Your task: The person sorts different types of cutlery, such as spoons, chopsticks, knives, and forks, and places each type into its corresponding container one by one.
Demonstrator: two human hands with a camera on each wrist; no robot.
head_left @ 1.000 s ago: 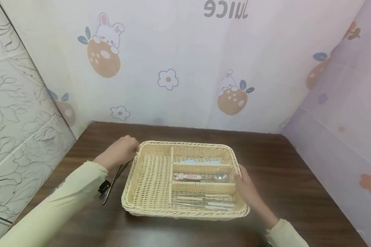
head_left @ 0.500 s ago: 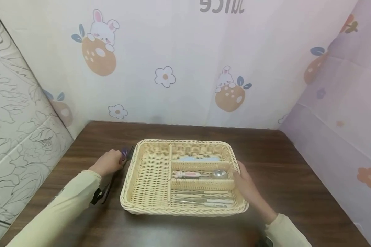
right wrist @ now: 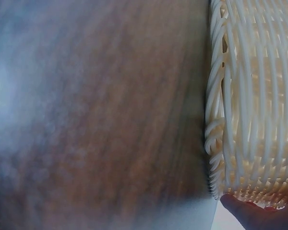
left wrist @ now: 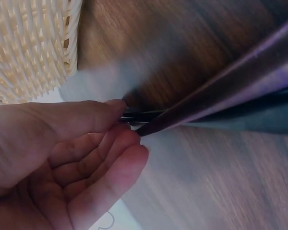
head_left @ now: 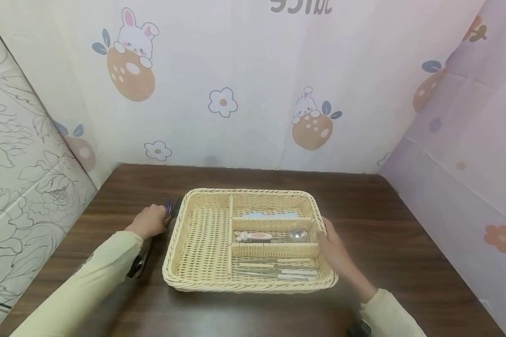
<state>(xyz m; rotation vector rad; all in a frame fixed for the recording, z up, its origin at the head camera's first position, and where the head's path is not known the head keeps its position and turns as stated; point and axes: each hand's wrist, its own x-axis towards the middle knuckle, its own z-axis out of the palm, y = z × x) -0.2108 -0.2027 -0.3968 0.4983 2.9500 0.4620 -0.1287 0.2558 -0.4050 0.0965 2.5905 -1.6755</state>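
Observation:
My left hand (head_left: 149, 221) is left of the wicker basket (head_left: 249, 286). In the left wrist view its thumb and fingertips pinch the thin ends of a purple fork and a dark fork, whose purple shaft (left wrist: 240, 79) stretches away to the right. Purple tines (head_left: 168, 206) and dark tines (head_left: 176, 207) show just past the hand in the head view, near the basket's left rim. My right hand (head_left: 335, 245) grips the basket's right side, its thumb on the rim and its other fingers mostly hidden. In the right wrist view part of that hand (right wrist: 259, 216) shows at the basket's edge.
The basket's large left compartment shows bare weave. Its right compartments hold a pale blue object (head_left: 270, 215), a spoon (head_left: 298, 235) with a pink-and-white handle, and several slim metal utensils (head_left: 295, 272) with pale ends. A patterned curtain (head_left: 253, 140) hangs behind the brown table (head_left: 405, 262).
My left hand has drawn back from the basket's left rim, leftward and nearer, and the fork tines have come into sight beyond it. My right hand still holds the basket.

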